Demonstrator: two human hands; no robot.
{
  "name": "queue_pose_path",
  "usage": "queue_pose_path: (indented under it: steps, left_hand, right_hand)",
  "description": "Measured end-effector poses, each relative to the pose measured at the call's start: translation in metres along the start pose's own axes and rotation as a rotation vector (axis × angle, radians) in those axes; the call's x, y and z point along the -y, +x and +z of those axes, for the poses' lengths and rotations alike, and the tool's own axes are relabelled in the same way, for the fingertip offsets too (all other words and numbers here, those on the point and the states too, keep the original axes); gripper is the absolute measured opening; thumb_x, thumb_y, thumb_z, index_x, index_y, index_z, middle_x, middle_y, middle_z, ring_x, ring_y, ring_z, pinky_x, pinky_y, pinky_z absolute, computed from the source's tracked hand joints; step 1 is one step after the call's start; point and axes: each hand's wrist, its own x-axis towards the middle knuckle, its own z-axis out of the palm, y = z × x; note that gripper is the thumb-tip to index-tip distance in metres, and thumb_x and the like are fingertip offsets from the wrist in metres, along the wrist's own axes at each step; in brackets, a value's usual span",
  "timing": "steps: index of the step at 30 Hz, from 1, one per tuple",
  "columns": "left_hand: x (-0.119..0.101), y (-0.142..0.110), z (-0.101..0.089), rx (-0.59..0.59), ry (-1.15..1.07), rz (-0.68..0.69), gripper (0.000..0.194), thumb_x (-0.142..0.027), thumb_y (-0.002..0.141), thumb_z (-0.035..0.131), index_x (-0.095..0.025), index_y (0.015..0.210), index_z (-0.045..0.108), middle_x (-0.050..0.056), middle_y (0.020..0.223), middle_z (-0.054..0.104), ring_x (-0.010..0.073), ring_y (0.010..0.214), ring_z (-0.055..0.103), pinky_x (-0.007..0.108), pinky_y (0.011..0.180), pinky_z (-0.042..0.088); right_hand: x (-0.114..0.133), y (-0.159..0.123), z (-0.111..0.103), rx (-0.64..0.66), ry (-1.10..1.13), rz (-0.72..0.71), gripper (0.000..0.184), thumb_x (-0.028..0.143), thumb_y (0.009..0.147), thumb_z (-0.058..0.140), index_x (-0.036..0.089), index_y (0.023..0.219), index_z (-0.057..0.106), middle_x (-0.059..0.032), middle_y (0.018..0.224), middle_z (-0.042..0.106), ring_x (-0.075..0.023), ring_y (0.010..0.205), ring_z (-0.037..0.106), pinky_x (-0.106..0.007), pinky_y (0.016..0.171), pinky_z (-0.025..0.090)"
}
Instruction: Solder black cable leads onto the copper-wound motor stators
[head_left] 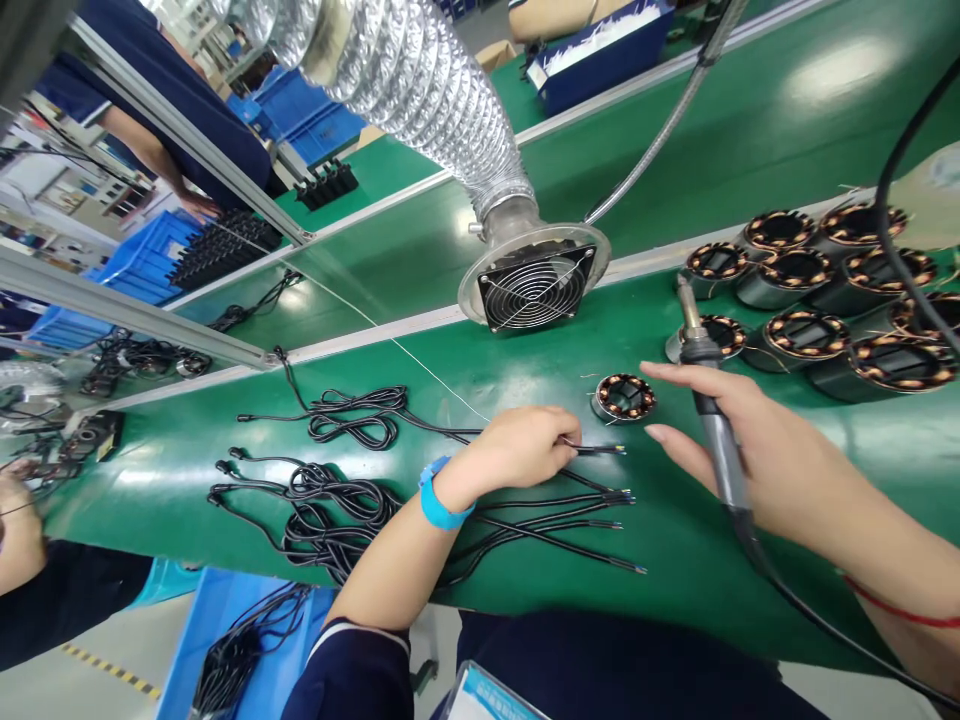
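My left hand [517, 445], with a blue wristband, pinches the end of a black cable [600, 450] whose stripped tip points right, on the green belt [675, 560]. Several more black cables [337, 500] lie coiled to its left, their ends fanned out below the hand. My right hand [742, 440] holds a soldering iron [709, 400] upright, tip up, its cord trailing to the lower right. A single copper-wound stator [624, 397] lies between the two hands, just above the cable tip.
Several more stators [817, 280] are grouped at the right. An extraction fan [534, 285] on a silver duct stands behind. Another person's hand [19, 530] is at the far left, and a person in dark blue stands across the belt. A blue crate [240, 640] sits below.
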Motion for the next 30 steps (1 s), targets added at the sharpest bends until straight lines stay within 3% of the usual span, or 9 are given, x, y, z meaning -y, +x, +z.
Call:
queue_pose_path:
  steps: [4,9,13,17,20,23,26,30]
  left_hand:
    - [0.005,-0.007,-0.019,-0.078,-0.406,0.04,0.006,-0.021,0.083,0.065,-0.016,0.08,0.067,0.0,0.075,0.063,0.011,0.066,0.05,0.024,0.064,0.039]
    - [0.009,-0.012,-0.023,-0.043,-0.643,0.011,0.025,-0.039,0.076,0.073,-0.015,0.08,0.066,-0.008,0.054,0.042,0.0064,0.05,0.029,0.024,0.051,0.023]
    - [0.011,-0.013,-0.02,-0.021,-0.675,0.001,0.027,-0.04,0.075,0.073,-0.015,0.08,0.064,-0.008,0.052,0.04,0.0063,0.049,0.028,0.024,0.05,0.021]
    - [0.012,-0.013,-0.015,-0.026,-0.716,-0.016,0.032,-0.044,0.073,0.076,-0.015,0.081,0.064,-0.008,0.054,0.042,0.0058,0.05,0.029,0.024,0.05,0.021]
    - [0.012,-0.01,-0.006,-0.14,-0.881,0.021,0.04,-0.046,0.07,0.08,-0.016,0.088,0.062,-0.003,0.07,0.055,0.0065,0.056,0.04,0.023,0.053,0.03]
    - [0.011,-0.006,0.005,-0.239,-1.088,0.062,0.039,-0.053,0.079,0.071,-0.018,0.088,0.056,-0.002,0.074,0.057,0.0072,0.056,0.044,0.023,0.052,0.033]
    - [0.009,-0.003,0.012,-0.244,-1.056,0.053,0.035,-0.051,0.084,0.065,-0.019,0.081,0.051,-0.004,0.066,0.051,0.007,0.053,0.042,0.022,0.051,0.034]
    - [0.003,-0.004,0.012,-0.251,-0.89,0.009,0.023,-0.037,0.089,0.06,-0.018,0.08,0.05,-0.004,0.067,0.051,0.007,0.056,0.042,0.022,0.056,0.036]
  right_hand:
    - [0.025,0.002,-0.007,-0.089,0.096,0.074,0.034,0.039,0.097,0.058,0.028,0.129,0.053,-0.0052,0.104,0.074,-0.0245,0.092,0.075,-0.037,0.075,0.065]
    - [0.044,0.005,0.017,-0.185,0.358,0.118,0.032,0.029,0.098,0.057,0.031,0.13,0.051,-0.0019,0.104,0.071,-0.0174,0.085,0.074,-0.032,0.079,0.064]
    - [0.048,0.006,0.032,-0.23,0.417,0.134,0.033,0.031,0.098,0.059,0.03,0.13,0.052,-0.0017,0.097,0.07,-0.0168,0.084,0.072,-0.032,0.082,0.063]
    - [0.048,0.008,0.033,-0.207,0.471,0.147,0.03,0.031,0.096,0.062,0.028,0.124,0.052,-0.0011,0.092,0.071,-0.0177,0.085,0.072,-0.035,0.086,0.062]
    - [0.046,0.012,0.034,-0.173,0.55,0.196,0.028,0.03,0.093,0.063,0.028,0.118,0.051,0.0004,0.087,0.071,-0.0172,0.082,0.072,-0.034,0.08,0.062]
    - [0.044,0.015,0.038,-0.116,0.655,0.283,0.031,0.032,0.09,0.065,0.028,0.116,0.049,0.0016,0.082,0.069,-0.0158,0.071,0.07,-0.029,0.066,0.06]
    - [0.044,0.015,0.042,-0.131,0.691,0.33,0.036,0.034,0.087,0.067,0.028,0.117,0.047,0.0024,0.082,0.066,-0.0135,0.063,0.066,-0.027,0.061,0.058]
    - [0.044,0.012,0.046,-0.156,0.669,0.317,0.04,0.033,0.087,0.067,0.027,0.121,0.047,0.0012,0.088,0.066,-0.0127,0.069,0.068,-0.025,0.065,0.059]
